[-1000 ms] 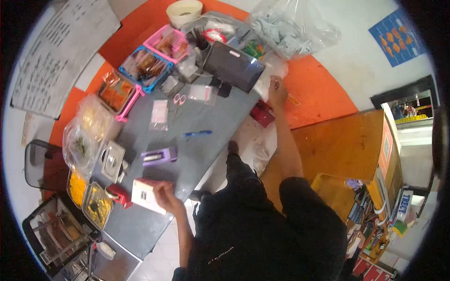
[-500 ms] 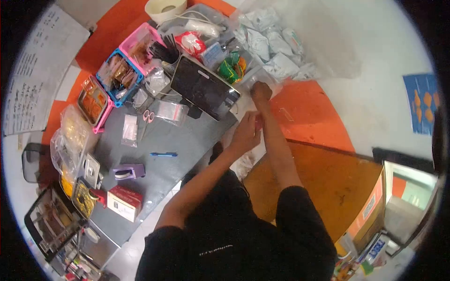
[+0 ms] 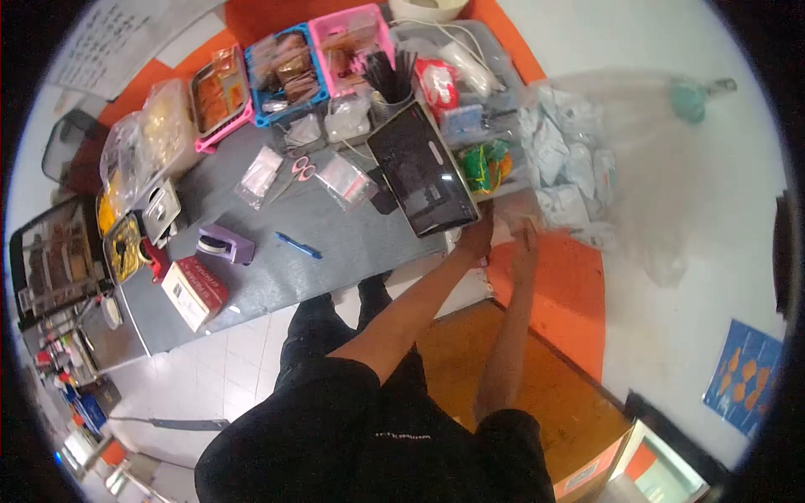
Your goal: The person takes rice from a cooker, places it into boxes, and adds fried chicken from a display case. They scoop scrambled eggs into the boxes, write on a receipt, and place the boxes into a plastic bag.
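Note:
My left hand (image 3: 478, 241) is beside the right end of a dark tablet (image 3: 423, 172), partly hidden by its edge. Its fingers are curled closed, and a small pinkish spot shows beneath them; what they hold is too small to name. Just to the right, my right hand (image 3: 526, 236) is raised against the near end of a clear plastic bin (image 3: 516, 205). Its fingers are bunched and blurred, and I cannot tell whether they grip anything. Inside the bin, close to both hands, lies a green and orange packet (image 3: 485, 168).
White packets (image 3: 562, 159) in a clear bag stand right of the bin. On the grey table (image 3: 277, 281) lie pink scissors (image 3: 302, 169), a blue pen (image 3: 298, 245), a purple tape dispenser (image 3: 226, 244) and a red-white box (image 3: 194, 292). Blue (image 3: 321, 80) and pink (image 3: 386, 42) baskets stand behind.
The view has turned and shifted, so the table lies more level. My left hand has moved up to the tablet's end; my right hand has moved slightly off to its right, at the bin.

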`<state>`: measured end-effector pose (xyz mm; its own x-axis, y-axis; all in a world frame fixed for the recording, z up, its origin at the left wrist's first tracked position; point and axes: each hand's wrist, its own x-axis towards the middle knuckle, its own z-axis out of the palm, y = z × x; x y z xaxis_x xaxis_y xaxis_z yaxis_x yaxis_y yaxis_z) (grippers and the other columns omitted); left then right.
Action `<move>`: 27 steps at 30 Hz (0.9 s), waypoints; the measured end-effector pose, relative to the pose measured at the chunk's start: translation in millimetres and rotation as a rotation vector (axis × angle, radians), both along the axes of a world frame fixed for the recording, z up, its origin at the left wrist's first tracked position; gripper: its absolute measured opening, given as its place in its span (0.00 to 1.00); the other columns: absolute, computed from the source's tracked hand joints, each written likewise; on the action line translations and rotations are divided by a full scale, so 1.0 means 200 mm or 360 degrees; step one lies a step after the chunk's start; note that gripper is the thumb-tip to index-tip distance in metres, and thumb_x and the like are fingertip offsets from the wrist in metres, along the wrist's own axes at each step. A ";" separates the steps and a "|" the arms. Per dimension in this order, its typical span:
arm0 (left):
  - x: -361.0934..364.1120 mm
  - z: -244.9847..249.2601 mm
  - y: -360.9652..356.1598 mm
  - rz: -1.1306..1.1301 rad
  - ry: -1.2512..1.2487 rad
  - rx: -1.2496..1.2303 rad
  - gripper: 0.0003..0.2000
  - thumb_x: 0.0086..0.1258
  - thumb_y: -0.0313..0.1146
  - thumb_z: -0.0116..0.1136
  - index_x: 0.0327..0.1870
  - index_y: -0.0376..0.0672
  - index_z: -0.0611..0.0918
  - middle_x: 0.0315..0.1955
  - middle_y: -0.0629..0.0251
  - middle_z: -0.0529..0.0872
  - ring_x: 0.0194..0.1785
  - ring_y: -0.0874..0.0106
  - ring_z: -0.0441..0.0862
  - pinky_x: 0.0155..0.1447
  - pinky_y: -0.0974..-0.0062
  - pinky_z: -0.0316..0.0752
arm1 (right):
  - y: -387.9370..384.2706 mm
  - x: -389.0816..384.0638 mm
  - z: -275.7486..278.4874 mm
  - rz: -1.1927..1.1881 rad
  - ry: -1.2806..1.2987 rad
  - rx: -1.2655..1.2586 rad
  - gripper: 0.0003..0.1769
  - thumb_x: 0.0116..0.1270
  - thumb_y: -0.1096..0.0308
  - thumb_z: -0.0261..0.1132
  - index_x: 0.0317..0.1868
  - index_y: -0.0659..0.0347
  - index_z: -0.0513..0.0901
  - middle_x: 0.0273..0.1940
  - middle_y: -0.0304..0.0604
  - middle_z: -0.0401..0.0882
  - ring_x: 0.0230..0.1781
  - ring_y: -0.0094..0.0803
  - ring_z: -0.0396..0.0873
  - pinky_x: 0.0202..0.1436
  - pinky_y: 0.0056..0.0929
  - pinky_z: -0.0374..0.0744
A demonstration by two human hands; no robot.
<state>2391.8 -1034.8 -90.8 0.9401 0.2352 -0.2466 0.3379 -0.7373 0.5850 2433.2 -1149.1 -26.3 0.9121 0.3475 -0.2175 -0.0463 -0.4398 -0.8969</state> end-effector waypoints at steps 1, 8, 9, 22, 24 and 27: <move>0.01 0.02 0.00 -0.0025 0.0085 -0.0011 0.47 0.55 0.30 0.65 0.72 0.25 0.47 0.71 0.33 0.54 0.60 0.50 0.78 0.54 0.62 0.80 | -0.16 -0.02 -0.09 0.0027 -0.0431 -0.0047 0.20 0.77 0.63 0.51 0.61 0.68 0.73 0.58 0.48 0.75 0.58 0.37 0.73 0.61 0.33 0.69; 0.06 -0.02 -0.05 0.0065 -0.0075 -0.0340 0.48 0.55 0.36 0.67 0.74 0.30 0.51 0.69 0.33 0.56 0.69 0.48 0.66 0.67 0.56 0.67 | -0.55 -0.30 0.23 -0.0129 0.0126 0.1225 0.20 0.68 0.61 0.65 0.53 0.68 0.78 0.54 0.48 0.77 0.54 0.36 0.75 0.57 0.38 0.74; 0.04 0.05 -0.05 0.0005 -0.0061 -0.0379 0.47 0.55 0.38 0.68 0.73 0.31 0.53 0.69 0.34 0.57 0.71 0.49 0.64 0.70 0.56 0.65 | -0.55 -0.34 0.24 -0.0138 0.0163 0.1152 0.20 0.68 0.61 0.64 0.52 0.68 0.79 0.53 0.47 0.77 0.53 0.35 0.75 0.56 0.37 0.73; -1.01 0.64 0.89 0.0485 0.0009 -0.1750 0.30 0.66 0.44 0.63 0.65 0.37 0.69 0.61 0.54 0.73 0.65 0.65 0.70 0.69 0.63 0.65 | 0.08 -0.60 0.11 0.0290 0.0684 0.0306 0.13 0.69 0.61 0.63 0.39 0.64 0.81 0.34 0.38 0.77 0.35 0.27 0.75 0.37 0.27 0.72; -1.25 0.74 1.04 0.0566 -0.0027 -0.2029 0.27 0.69 0.44 0.62 0.63 0.37 0.72 0.60 0.58 0.76 0.63 0.68 0.73 0.68 0.64 0.66 | 0.19 -0.68 0.11 0.0359 0.0727 0.0155 0.12 0.69 0.61 0.63 0.37 0.64 0.81 0.31 0.36 0.77 0.32 0.26 0.75 0.34 0.26 0.72; -1.56 0.74 1.09 0.1084 -0.0446 -0.2519 0.21 0.65 0.37 0.67 0.55 0.37 0.77 0.52 0.61 0.81 0.54 0.71 0.78 0.62 0.68 0.70 | 0.48 -0.82 0.27 0.0773 0.0560 -0.0116 0.13 0.70 0.61 0.62 0.34 0.63 0.80 0.26 0.33 0.74 0.27 0.22 0.72 0.30 0.24 0.70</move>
<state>2079.3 -816.0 57.2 0.8350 0.2859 -0.4702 0.0892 0.7728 0.6283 2269.2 -1053.6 27.8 0.5219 0.6790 -0.5163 -0.1135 -0.5446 -0.8310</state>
